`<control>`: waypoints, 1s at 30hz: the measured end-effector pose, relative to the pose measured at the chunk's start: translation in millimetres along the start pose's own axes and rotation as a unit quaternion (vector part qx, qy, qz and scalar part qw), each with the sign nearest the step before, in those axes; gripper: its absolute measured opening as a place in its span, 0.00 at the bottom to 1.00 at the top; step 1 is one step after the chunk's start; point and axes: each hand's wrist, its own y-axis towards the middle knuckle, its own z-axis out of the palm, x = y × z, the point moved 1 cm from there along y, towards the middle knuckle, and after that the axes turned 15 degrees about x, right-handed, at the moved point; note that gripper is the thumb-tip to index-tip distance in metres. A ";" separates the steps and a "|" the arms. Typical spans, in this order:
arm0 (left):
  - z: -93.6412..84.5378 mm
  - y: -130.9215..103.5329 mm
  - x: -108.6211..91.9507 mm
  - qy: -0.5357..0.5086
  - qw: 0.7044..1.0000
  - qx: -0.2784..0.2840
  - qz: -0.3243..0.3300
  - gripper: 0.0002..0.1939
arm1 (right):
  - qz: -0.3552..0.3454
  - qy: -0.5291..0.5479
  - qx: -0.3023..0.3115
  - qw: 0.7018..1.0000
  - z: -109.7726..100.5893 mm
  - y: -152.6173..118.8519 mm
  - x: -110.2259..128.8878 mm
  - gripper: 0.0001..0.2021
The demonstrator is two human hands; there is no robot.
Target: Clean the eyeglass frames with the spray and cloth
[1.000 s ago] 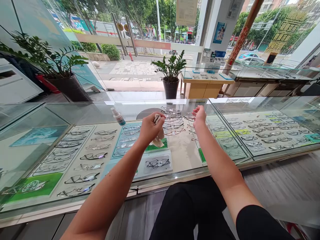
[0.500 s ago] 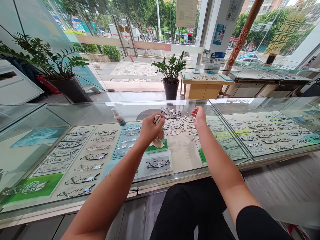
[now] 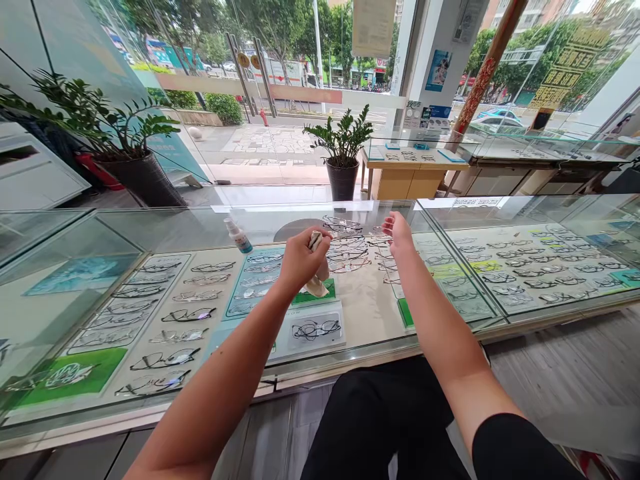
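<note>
Bunched in my left hand (image 3: 303, 259) is a beige cloth (image 3: 318, 285), its lower end hanging over the glass display case (image 3: 367, 327). My left fingers are closed around it. To the right, my right hand (image 3: 400, 233) is raised over the same case with fingers slightly curled and apart, and nothing visible in them. Rows of eyeglasses (image 3: 347, 253) lie below and between the two hands. Left of my left hand, a white spray bottle (image 3: 237, 235) with bluish liquid stands on the case top.
More eyeglasses (image 3: 187, 313) fill the case on the left, and others (image 3: 543, 270) on the right. Beyond the counter stand a potted plant (image 3: 343, 180), a larger tilted-looking plant pot (image 3: 143, 180) and a wooden display table (image 3: 400, 180). Glass doors (image 3: 253, 80) face a street.
Almost nothing differs. Both hands keep nearly the same place, the left one still around the cloth; the view has shifted very slightly.
</note>
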 end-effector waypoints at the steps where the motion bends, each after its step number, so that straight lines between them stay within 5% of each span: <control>1: 0.0 0.1 0.7 -0.001 1.000 0.001 0.001 0.12 | -0.002 0.001 0.000 1.000 0.1 0.0 0.1 0.15; 16: 0.2 0.1 2.2 0.004 1.000 -0.004 0.004 0.12 | -0.055 0.096 -0.011 0.994 -15.2 12.6 11.8 0.18; 30: 0.3 -0.1 0.3 0.012 1.000 -0.004 0.005 0.13 | -0.013 0.163 0.033 0.986 -20.5 21.6 10.4 0.16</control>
